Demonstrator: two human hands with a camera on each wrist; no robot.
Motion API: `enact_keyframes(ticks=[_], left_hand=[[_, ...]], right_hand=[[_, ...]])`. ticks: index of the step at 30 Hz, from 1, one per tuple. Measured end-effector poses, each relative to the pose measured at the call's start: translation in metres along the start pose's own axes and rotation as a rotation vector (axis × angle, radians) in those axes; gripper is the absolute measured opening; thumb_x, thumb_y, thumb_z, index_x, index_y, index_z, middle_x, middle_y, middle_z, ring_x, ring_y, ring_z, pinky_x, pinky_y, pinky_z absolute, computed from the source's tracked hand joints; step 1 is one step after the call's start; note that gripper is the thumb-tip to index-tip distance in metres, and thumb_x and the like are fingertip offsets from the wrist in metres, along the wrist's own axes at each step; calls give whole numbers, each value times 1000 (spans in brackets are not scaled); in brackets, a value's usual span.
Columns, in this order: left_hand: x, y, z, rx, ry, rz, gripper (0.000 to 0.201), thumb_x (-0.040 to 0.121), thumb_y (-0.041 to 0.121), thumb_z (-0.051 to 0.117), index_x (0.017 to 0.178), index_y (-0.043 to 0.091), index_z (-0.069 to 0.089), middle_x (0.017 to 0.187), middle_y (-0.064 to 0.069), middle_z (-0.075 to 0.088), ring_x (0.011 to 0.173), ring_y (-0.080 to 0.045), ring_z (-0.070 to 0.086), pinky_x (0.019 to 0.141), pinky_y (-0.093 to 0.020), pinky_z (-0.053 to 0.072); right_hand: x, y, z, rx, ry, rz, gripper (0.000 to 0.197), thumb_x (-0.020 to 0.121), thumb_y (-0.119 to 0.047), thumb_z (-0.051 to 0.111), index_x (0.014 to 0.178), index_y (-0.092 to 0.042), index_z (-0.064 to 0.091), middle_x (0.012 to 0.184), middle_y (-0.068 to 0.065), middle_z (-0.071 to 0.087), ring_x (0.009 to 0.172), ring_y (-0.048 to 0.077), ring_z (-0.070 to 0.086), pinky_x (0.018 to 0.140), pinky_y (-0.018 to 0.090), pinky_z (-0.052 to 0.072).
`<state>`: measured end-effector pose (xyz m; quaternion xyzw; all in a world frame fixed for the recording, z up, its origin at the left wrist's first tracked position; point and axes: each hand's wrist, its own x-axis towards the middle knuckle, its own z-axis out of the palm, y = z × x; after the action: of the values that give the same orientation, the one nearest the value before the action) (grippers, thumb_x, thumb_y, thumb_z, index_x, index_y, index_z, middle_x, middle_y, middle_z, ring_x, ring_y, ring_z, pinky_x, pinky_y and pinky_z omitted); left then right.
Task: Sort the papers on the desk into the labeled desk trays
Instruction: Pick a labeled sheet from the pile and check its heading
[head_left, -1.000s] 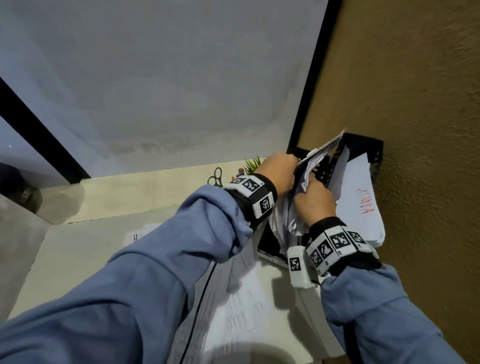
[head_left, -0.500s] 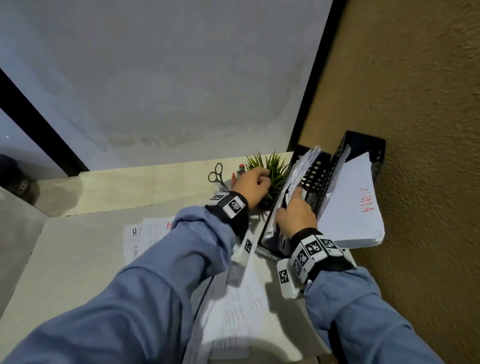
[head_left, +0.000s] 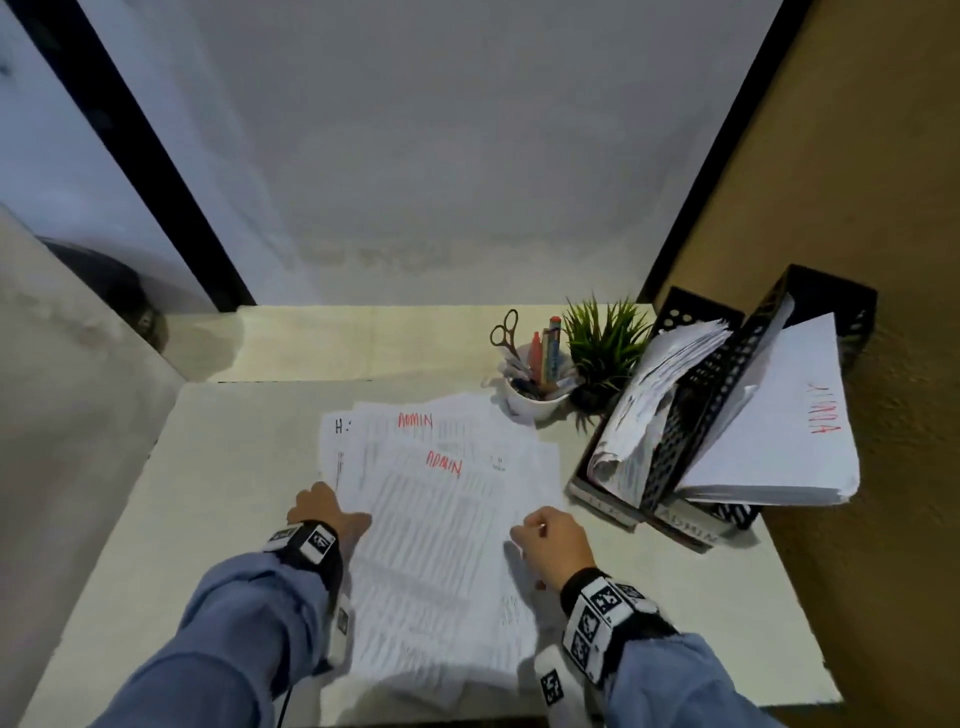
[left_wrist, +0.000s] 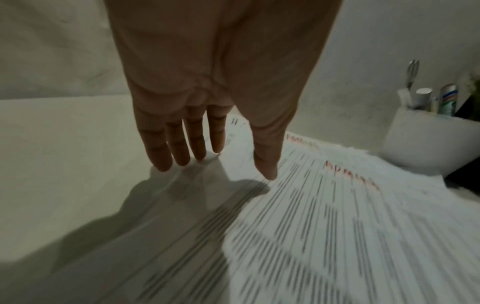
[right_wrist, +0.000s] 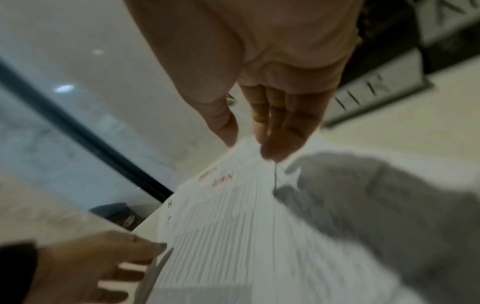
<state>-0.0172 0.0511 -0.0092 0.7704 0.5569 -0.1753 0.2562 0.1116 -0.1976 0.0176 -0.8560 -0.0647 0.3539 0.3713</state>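
The right hand (head_left: 553, 538) had a pinching grip, thumb and fingers closed on the right edge of the top sheet (head_left: 441, 545) of the papers (head_left: 415, 436) spread on the tabletop (head_left: 218, 467). Left of that grip, the left hand (head_left: 324, 512) lay with fingers straight on the papers' left edge, holding nothing. Beyond the grip to the right stood the trays (head_left: 691, 519), holding papers.

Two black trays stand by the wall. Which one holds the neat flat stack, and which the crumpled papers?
The right tray, against the brown wall, holds the flat stack marked in red. The left tray, nearer the plant, holds curled, crumpled papers.
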Motion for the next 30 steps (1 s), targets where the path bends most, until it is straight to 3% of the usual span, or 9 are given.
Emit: enact_keyframes(ticks=[3, 7, 10, 13, 16, 20, 22, 25, 30], left_hand=[[-4, -20, 16, -58, -10, 17, 72, 70, 40, 77, 122, 5, 42, 122, -14, 47, 107, -32, 53, 88, -40, 48], [-13, -22, 26, -158, 21, 57, 65, 78, 30, 74, 126, 1, 41, 124, -16, 50, 112, -32, 52, 85, -34, 42], [-20, -20, 29, -267, 80, 90, 43, 83, 19, 68, 118, 2, 48, 116, -16, 59, 103, -31, 57, 75, -29, 39], [-24, -20, 31, -433, 76, 127, 35, 86, 13, 64, 118, 3, 56, 109, -11, 61, 99, -28, 58, 77, -23, 36], [-28, -23, 32, -626, 79, 129, 8, 82, 10, 69, 78, 9, 63, 74, -6, 56, 78, -25, 53, 69, -23, 36], [-27, -29, 34, -826, 68, 122, 39, 73, 12, 78, 54, 12, 43, 54, -2, 43, 54, -20, 39, 54, -24, 30], [-25, -31, 34, -891, 84, 152, 52, 75, 17, 78, 54, 16, 30, 53, 1, 30, 53, -17, 27, 54, -26, 21], [-23, -33, 28, -899, 137, 192, 57, 80, 24, 73, 59, 19, 20, 59, 0, 20, 59, -16, 20, 58, -28, 16], [-14, -41, 27, -854, 206, 152, 51, 80, 22, 74, 57, 17, 28, 60, 0, 26, 60, -19, 24, 57, -29, 18]], right_hand=[[14, 28, 31, 67, -86, 163, 30, 71, -19, 62, 62, -23, 34, 62, 0, 35, 54, 15, 39, 54, 22, 34], [15, 22, 51, 116, -66, 188, 26, 69, -17, 62, 90, -25, 47, 79, 5, 49, 68, 19, 51, 61, 24, 40], [10, 5, 50, 90, 5, 103, 29, 76, -5, 59, 66, -15, 33, 62, 0, 35, 53, 15, 34, 50, 22, 29], [11, -6, 47, 77, 101, 25, 26, 78, -4, 62, 64, -14, 42, 61, -3, 41, 52, 11, 37, 47, 20, 29], [15, -15, 44, 116, 163, -12, 20, 75, -4, 68, 66, -11, 51, 64, 2, 49, 57, 16, 43, 48, 20, 33], [24, -20, 35, 77, 254, -28, 39, 74, -1, 70, 60, -15, 36, 58, 1, 34, 52, 16, 29, 50, 24, 25], [25, -21, 29, 75, 248, -37, 17, 79, -4, 68, 79, -12, 53, 72, 6, 52, 66, 20, 48, 65, 24, 38], [27, -17, 22, 138, 246, -38, 36, 88, -6, 58, 124, -4, 55, 103, 17, 62, 98, 29, 59, 83, 24, 41], [32, -11, 14, 120, 341, -86, 18, 86, -1, 51, 89, 0, 68, 76, 15, 63, 69, 26, 54, 64, 30, 45]])
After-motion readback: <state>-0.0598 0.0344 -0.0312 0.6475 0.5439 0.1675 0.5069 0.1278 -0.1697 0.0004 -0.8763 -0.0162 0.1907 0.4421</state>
